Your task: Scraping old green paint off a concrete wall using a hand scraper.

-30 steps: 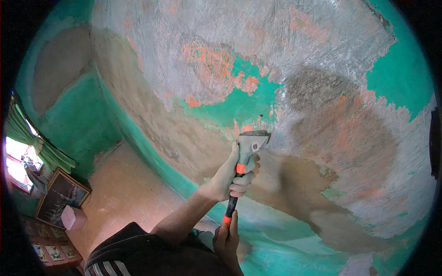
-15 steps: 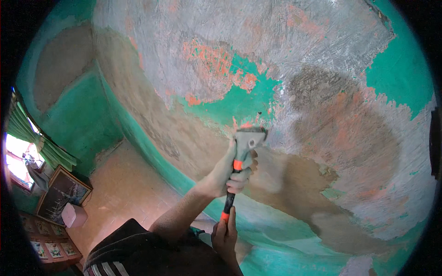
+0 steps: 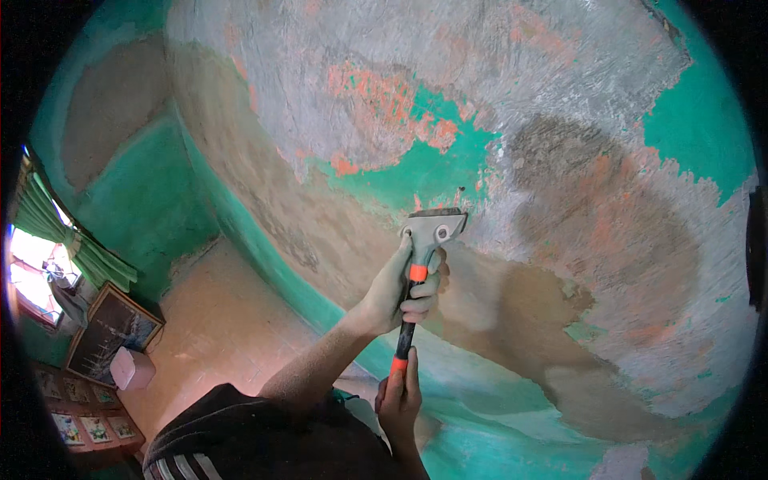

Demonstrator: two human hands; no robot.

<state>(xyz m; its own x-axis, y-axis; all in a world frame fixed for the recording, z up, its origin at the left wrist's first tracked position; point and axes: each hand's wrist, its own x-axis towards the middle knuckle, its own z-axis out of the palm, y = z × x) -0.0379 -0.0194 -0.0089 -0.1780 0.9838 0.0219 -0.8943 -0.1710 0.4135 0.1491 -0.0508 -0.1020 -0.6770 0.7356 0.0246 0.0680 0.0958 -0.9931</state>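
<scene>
A long-handled scraper [image 3: 419, 274] is held upright against the wall, its wide grey head at the top and its black handle banded in orange. My left hand [image 3: 400, 292] is closed round the neck and upper handle, the thumb lying along the head's left side. Lower down, my right hand [image 3: 399, 396] grips the handle's end near the orange band. The dark blade edge [image 3: 436, 212] sits at the lower border of a green paint patch [image 3: 424, 172]; whether it touches the wall I cannot tell. Grey and orange bare areas surround the patch.
The scraped wall [image 3: 592, 72] fills most of the view, with brown plaster [image 3: 528, 320] lower down. Left lies a tan floor [image 3: 216, 320], with a leaning framed picture [image 3: 112, 332], a pink bin [image 3: 132, 370], wooden furniture [image 3: 88, 412] and a curtained window [image 3: 40, 264].
The scraper and both hands have shifted slightly, the head moving up in view. Its face has turned, so two round fasteners now show. Both hands keep their grip.
</scene>
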